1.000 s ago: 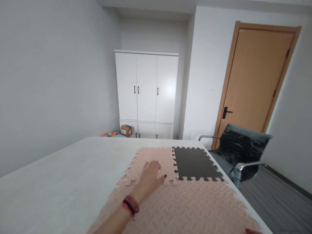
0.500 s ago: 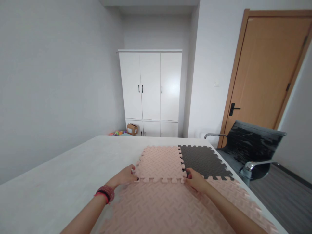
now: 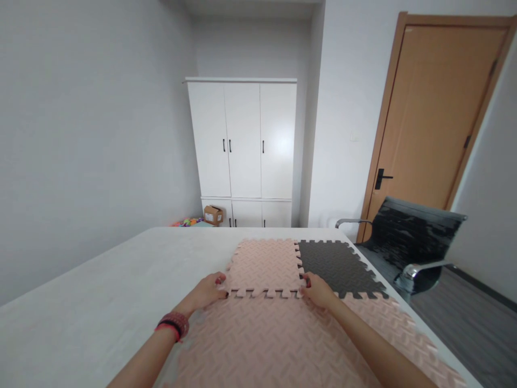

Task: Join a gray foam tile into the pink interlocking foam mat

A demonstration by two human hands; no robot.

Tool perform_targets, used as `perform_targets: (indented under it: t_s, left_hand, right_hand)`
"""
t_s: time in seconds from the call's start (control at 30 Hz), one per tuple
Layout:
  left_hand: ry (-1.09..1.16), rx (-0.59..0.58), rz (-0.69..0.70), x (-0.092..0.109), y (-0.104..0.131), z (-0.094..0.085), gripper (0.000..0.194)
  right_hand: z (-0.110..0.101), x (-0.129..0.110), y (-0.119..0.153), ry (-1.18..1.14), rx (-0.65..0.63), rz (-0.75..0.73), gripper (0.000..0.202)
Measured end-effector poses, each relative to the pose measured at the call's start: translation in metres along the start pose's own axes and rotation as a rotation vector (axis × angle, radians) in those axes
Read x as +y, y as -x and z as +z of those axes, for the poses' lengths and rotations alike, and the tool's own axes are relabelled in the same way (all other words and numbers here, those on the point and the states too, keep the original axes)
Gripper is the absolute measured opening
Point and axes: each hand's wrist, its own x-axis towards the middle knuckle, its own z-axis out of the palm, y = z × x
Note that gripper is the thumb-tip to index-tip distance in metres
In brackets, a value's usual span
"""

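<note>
White walls enclose the room, with a white cupboard [image 3: 242,151] at the far end, a wooden door [image 3: 436,118] to the right, and a black armchair [image 3: 407,245] beside the pale table [image 3: 100,291] I work at. On the table lies a set of interlocking foam mats: a small pink tile [image 3: 264,265] at the far side, a dark grey tile [image 3: 337,268] joined to its right edge, and a large pink section [image 3: 278,345] nearest me. My left hand [image 3: 205,291] grips the near left corner of the small pink tile, fingers curled onto its toothed edge; my right hand [image 3: 319,289] is closed on its near right corner, at the junction with the dark grey tile. The small pink tile's near edge sits along the far edge of the large pink section; whether the teeth are fully seated cannot be determined. I judge the foam to be light, soft and flexible, with a ribbed, non-slip face. It should be held at the corners and pressed along the teeth, since thin tabs may bend or tear. A cardboard box [image 3: 212,215] and coloured toys [image 3: 186,221] lie on the floor by the cupboard.
</note>
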Motion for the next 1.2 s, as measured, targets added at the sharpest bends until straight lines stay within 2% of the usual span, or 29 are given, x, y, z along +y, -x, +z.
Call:
perform_targets:
  t_s: [0.2, 0.5, 0.8, 0.93, 1.03, 1.1, 1.2]
  left_hand:
    - [-0.05, 0.003, -0.046, -0.001, -0.003, -0.002, 0.039]
    - [-0.114, -0.043, -0.04, -0.004, -0.003, -0.007, 0.036]
    - [-0.246, -0.026, -0.052, -0.01, -0.011, 0.002, 0.025]
    - [-0.354, -0.015, -0.025, 0.0, -0.01, 0.005, 0.02]
    - [-0.442, 0.037, 0.003, 0.014, 0.001, 0.01, 0.019]
    - [-0.486, 0.068, 0.058, 0.026, 0.015, 0.017, 0.026]
    - [-0.481, 0.012, 0.219, 0.046, 0.037, 0.031, 0.041]
  right_hand:
    - [0.003, 0.006, -0.002, -0.044, -0.016, -0.032, 0.045]
    - [0.0, 0.015, 0.0, -0.079, -0.084, -0.109, 0.05]
    - [-0.006, 0.007, 0.001, 0.024, -0.087, -0.124, 0.052]
    - [-0.008, 0.005, 0.0, 0.082, -0.091, -0.127, 0.055]
    - [-0.009, 0.004, 0.003, 0.114, -0.098, -0.136, 0.055]
    - [-0.009, 0.003, 0.006, 0.135, -0.088, -0.141, 0.054]
    - [-0.011, 0.0, 0.01, 0.174, -0.077, -0.158, 0.05]
